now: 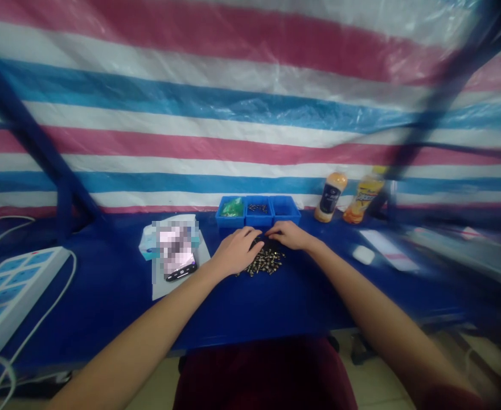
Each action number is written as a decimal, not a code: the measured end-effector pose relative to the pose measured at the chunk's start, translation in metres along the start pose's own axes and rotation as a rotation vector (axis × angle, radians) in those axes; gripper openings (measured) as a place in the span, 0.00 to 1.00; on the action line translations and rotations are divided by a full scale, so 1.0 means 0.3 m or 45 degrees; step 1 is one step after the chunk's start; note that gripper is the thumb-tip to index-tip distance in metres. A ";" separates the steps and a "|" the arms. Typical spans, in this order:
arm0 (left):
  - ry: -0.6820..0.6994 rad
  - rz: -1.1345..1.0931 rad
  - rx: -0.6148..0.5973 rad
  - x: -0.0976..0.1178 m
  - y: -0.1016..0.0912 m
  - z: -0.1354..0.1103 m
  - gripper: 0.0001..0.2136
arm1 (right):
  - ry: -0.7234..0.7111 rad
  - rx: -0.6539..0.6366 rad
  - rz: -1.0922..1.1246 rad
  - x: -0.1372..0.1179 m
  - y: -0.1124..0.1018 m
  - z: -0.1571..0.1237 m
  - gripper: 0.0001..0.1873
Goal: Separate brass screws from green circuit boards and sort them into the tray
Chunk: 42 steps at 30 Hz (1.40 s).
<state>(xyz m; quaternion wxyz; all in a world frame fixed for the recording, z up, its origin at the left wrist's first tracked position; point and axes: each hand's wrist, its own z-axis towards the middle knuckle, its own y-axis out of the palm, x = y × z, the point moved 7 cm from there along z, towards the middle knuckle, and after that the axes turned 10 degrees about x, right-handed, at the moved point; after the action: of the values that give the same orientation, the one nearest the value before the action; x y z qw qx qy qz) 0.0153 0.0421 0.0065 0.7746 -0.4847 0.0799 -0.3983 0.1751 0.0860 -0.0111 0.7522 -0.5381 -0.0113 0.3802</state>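
Observation:
A pile of several small dark metal parts (pixel 266 262) lies on the blue table (pixel 105 285) in front of me. My left hand (pixel 235 249) rests at the pile's left edge, fingers curled down onto the parts. My right hand (pixel 290 234) sits at the pile's far right side, fingers bent together over the parts. What either hand pinches is too small to make out. Just beyond the hands stands a row of three blue bins (pixel 258 211): the left holds something green, the middle holds small dark parts.
A phone (pixel 177 253) lies on white paper left of the pile. A white power strip (pixel 7 290) with cables is at the far left. Two bottles (pixel 330 197) stand at the back right, a white object (pixel 364 254) and papers to the right. A striped tarp hangs behind.

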 end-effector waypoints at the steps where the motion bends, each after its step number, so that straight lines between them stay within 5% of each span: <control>1: -0.005 -0.003 0.002 -0.002 0.004 0.000 0.20 | 0.011 -0.001 0.002 0.009 -0.001 0.003 0.11; 11: -0.028 -0.009 0.077 -0.009 -0.009 0.003 0.19 | 0.130 0.108 0.092 0.005 -0.011 -0.008 0.09; 17: 0.014 -0.088 0.237 0.028 -0.067 0.015 0.17 | 0.131 0.158 0.211 -0.084 -0.063 -0.052 0.18; 25: 0.074 -0.200 0.243 0.042 -0.052 0.016 0.11 | 0.167 0.256 0.368 -0.189 -0.070 -0.044 0.18; 30: 0.023 -0.275 0.252 0.039 -0.058 0.014 0.12 | 0.358 0.265 0.602 -0.156 -0.054 -0.050 0.21; 34: -0.117 -0.331 0.405 0.015 -0.103 0.015 0.15 | 0.512 0.247 0.745 -0.101 -0.021 -0.042 0.22; 42: -0.238 -0.211 0.505 -0.040 -0.110 0.018 0.12 | 0.623 0.466 0.773 -0.016 -0.017 -0.030 0.26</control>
<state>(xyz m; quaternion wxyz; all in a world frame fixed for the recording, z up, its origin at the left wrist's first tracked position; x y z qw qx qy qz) -0.0079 0.0471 0.0329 0.8234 -0.3628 -0.1120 -0.4218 0.1784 0.0754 -0.0087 0.6699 -0.4488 0.3938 0.4412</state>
